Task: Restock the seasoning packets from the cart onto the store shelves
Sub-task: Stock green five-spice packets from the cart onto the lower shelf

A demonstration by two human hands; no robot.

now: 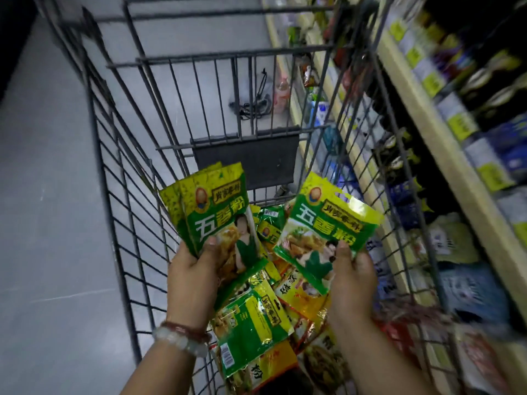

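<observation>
Holding three packets (216,212) left (one packet (322,226) right).

On the floor and on the wrist

A grey floor (51,166) runs down the aisle. A see-through bag (263,94) lies on it by the bottom shelf, with a black cord (245,108) in a heap beside it and a pink bottle (282,94) touching it on the other side. Two bracelets sit side by side on one wrist: a white bead one (182,342) and a dark red one (182,329).
</observation>
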